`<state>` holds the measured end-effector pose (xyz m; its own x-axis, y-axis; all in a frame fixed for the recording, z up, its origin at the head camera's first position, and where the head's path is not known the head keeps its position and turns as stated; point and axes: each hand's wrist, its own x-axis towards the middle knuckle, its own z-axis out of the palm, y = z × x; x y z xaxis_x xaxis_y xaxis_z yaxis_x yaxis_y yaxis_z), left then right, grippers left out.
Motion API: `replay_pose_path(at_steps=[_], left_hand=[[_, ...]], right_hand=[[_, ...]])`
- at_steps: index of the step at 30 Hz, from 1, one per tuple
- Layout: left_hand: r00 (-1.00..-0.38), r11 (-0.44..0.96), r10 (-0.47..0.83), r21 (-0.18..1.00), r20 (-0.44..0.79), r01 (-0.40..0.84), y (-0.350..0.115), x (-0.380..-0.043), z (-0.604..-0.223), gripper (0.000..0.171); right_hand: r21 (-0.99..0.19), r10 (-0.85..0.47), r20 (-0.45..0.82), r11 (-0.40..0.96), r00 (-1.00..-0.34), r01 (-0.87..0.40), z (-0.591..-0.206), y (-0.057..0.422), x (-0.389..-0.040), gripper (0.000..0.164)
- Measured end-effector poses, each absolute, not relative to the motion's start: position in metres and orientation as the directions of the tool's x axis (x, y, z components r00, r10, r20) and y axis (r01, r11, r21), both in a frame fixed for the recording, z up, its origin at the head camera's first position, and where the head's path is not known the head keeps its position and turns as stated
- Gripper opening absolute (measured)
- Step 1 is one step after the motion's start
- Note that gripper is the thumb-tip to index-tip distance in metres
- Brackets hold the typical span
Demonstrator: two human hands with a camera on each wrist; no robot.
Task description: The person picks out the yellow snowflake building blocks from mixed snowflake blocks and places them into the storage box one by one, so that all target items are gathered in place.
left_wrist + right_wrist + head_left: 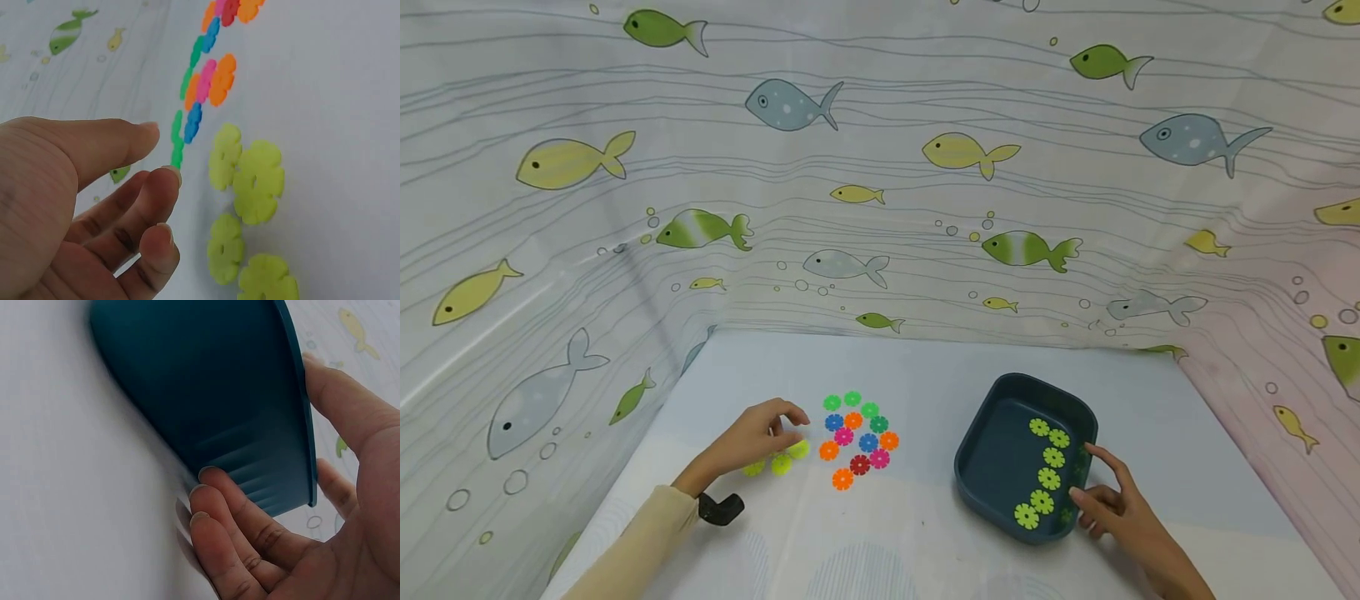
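Rising behind and at both sides: fish-print sheet (895,108). White table (925,400) below. Dark blue tray (1000,450) on table, towards right. Right hand (1116,512) pinching tray's right wall, fingers against outside. Left hand (756,433) just above table, thumb and fingers apart, fingers loosely bent. Yellow discs (781,464) under and beside it; mixed-colour discs (868,442) between left hand and tray. Six more, yellow (1049,478), inside tray, in crooked line.

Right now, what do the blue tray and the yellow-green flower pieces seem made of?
Blue tray: probably rigid plastic, smooth and slightly glossy; green reflections seem to show on its inner wall. Yellow-green pieces: likely plastic, matt, given the even colour and lack of highlights; foam is possible.
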<state>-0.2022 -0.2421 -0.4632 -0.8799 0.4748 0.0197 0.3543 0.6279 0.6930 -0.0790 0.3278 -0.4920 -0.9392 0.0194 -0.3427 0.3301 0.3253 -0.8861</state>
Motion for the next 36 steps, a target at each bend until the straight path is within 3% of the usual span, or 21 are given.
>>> replay_pose_path(at_steps=[19,36], left_hand=[[-0.916,0.662,0.402,0.691,-0.002,0.289,-0.283,-0.190,-0.476,0.036],[-0.940,0.718,0.342,0.648,-0.013,0.252,-0.282,-0.191,-0.483,0.028]], right_hand=[[-0.879,0.035,-0.345,0.339,-0.938,0.336,-0.495,0.329,-0.080,0.088],[-0.880,0.026,-0.342,0.342,-0.939,0.329,-0.497,0.329,-0.081,0.088]])
